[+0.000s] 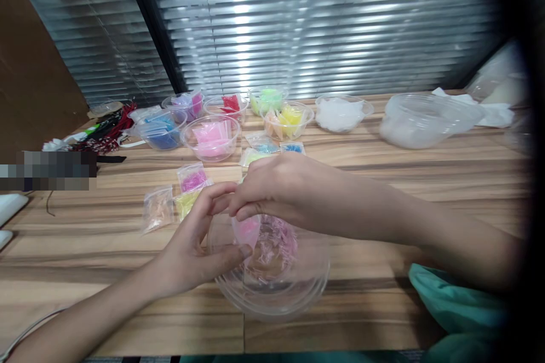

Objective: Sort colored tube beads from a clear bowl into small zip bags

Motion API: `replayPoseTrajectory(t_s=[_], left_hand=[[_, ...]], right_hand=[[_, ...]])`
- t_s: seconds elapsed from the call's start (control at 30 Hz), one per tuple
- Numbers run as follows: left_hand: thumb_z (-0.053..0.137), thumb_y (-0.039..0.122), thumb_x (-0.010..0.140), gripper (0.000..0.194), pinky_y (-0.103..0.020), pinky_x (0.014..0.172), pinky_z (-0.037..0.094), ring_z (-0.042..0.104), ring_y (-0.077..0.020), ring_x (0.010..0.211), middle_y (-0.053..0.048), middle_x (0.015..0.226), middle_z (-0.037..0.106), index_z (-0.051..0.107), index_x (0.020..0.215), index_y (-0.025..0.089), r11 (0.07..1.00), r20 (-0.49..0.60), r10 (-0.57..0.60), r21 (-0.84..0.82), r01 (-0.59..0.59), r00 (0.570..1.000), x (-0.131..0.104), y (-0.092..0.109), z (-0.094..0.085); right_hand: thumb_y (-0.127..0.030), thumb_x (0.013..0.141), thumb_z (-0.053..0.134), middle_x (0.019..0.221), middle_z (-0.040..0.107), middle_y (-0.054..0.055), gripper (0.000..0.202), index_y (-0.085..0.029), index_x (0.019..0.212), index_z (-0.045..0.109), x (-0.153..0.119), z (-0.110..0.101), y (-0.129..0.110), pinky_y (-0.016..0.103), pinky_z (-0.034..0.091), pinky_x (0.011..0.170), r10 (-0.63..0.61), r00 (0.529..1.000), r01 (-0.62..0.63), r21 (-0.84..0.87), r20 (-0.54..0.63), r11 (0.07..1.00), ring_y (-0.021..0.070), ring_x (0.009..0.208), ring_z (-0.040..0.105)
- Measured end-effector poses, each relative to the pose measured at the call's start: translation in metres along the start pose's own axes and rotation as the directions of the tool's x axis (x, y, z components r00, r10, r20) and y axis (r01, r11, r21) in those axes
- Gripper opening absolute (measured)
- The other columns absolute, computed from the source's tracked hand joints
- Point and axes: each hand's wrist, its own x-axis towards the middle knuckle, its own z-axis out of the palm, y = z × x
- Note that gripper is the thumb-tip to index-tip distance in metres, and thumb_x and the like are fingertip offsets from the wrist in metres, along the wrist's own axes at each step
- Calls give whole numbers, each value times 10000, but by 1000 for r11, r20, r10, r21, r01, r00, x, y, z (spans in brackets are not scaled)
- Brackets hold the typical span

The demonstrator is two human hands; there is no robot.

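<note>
A small clear plastic bag with pink contents point(247, 229) is held over a large clear bowl point(281, 309). My left hand point(200, 241) is curved around the bag, its thumb against the lower part and its fingers near the top. From the right, my right hand point(272, 190) reaches across with bent fingers pinched at the bag's upper edge. Whether the bag's mouth is parted is hidden behind the fingers. Inside the bowl lie thin, pale pink shredded strands point(279, 241), in a loose ring. The bowl stands on the wooden table.
Small zip bags of peach strands point(157, 209), magenta strands point(193, 180) and yellow strands point(186, 203) lie left of the bowl. Behind stand clear bowls with pink packets point(213, 139), blue packets point(160, 129) and white fluff point(340, 114). Dark and red cords point(113, 133) lie far left.
</note>
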Motion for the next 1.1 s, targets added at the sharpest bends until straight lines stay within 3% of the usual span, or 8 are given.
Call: replayPoseTrajectory(t_s=[0.27, 0.47, 0.63, 0.77, 1.0, 1.1], left_hand=[[782, 139, 878, 728, -242, 1073, 488, 573, -176, 1339, 16, 1393, 628, 435, 1447, 433, 999, 3, 39, -1, -39, 999, 1, 0, 0], [779, 137, 877, 729, -270, 1059, 519, 565, -198, 1364, 6, 1441, 604, 436, 1452, 424, 999, 0, 49, -10, -49, 999, 2, 0, 0], [774, 106, 873, 750, -250, 1152, 439, 507, -168, 1419, 29, 1505, 554, 432, 1460, 425, 996, 1, 83, -35, -83, 997, 1, -2, 0], [782, 113, 868, 729, -246, 1080, 485, 570, -169, 1329, 17, 1409, 605, 456, 1447, 411, 996, -27, 80, -31, -80, 996, 0, -4, 0], [787, 181, 868, 632, -415, 1060, 517, 585, -255, 1275, -38, 1330, 621, 500, 1404, 353, 997, -81, 78, 25, -77, 994, -1, -6, -1], [781, 186, 874, 665, -444, 1080, 505, 579, -270, 1306, -54, 1389, 606, 467, 1436, 356, 997, -72, 77, 20, -76, 994, -1, -5, 0]], right_hand=[[22, 960, 553, 855, 740, -6, 292, -125, 1015, 800, -2, 1, -2, 201, 434, 683, -24, 1000, 23, -50, -19, 998, 85, 754, 603], [64, 959, 472, 1033, 770, 8, 383, -120, 1074, 788, -3, 1, -5, 199, 474, 840, -46, 999, 46, -5, -2, 999, 90, 937, 642], [113, 900, 433, 1146, 742, 54, 478, -107, 1152, 774, -4, 2, -4, 182, 497, 866, 3, 1000, -2, 45, -23, 999, 90, 1020, 659], [88, 921, 475, 1068, 761, 27, 403, -122, 1057, 792, -3, 3, -4, 203, 491, 812, -18, 1000, 19, 10, -24, 1000, 97, 945, 664], [-7, 994, 527, 1028, 738, 4, 265, -135, 1143, 704, -4, 3, -7, 196, 452, 759, 38, 999, -37, 47, -28, 998, 91, 902, 635], [-12, 991, 556, 1043, 744, -1, 244, -145, 1109, 723, -4, 2, -8, 206, 452, 788, -4, 1000, 4, 50, 4, 999, 99, 929, 626]])
